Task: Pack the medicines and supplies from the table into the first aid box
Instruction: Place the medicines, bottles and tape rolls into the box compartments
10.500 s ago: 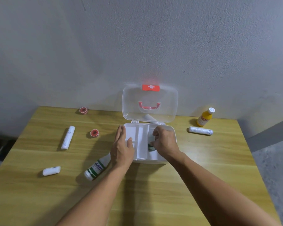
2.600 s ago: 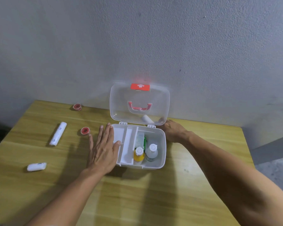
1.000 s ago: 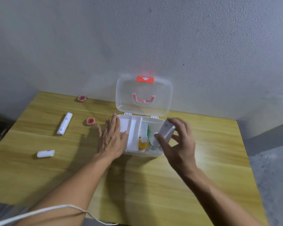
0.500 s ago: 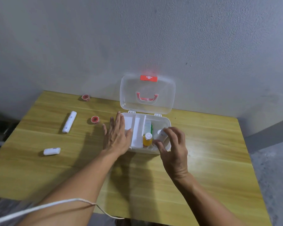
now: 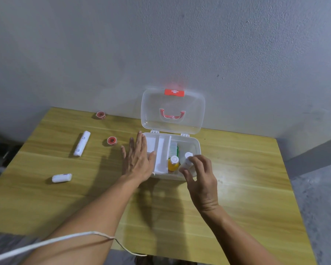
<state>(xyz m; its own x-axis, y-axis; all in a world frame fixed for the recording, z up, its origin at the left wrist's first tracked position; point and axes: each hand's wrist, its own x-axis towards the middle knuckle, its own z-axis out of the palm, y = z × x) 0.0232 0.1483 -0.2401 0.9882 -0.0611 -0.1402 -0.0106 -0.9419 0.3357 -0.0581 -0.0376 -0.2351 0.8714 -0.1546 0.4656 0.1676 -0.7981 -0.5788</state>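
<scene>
The clear first aid box [image 5: 196, 145] stands open on the wooden table, its lid [image 5: 172, 111] upright with a red handle. Inside stand a yellow bottle [image 5: 173, 163] and a green pack [image 5: 177, 150], next to a white divider tray [image 5: 161, 152]. My right hand [image 5: 200, 175] holds a white bandage roll [image 5: 187, 160] at the box's front right corner, partly lowered into it. My left hand [image 5: 139, 160] lies flat with spread fingers against the box's left side. Left of the box lie a long bandage roll [image 5: 82, 143], a short white roll [image 5: 62, 178] and two red tape rolls [image 5: 111, 140] [image 5: 100, 114].
A grey wall rises right behind the table [image 5: 246, 197]. A white cord [image 5: 52, 240] crosses my left forearm near the table's front edge. Grey floor shows to the right of the table.
My right hand has brought the white bandage roll from behind the box and lowered it into the right compartment. My left hand has stayed flat on the box's left side.
</scene>
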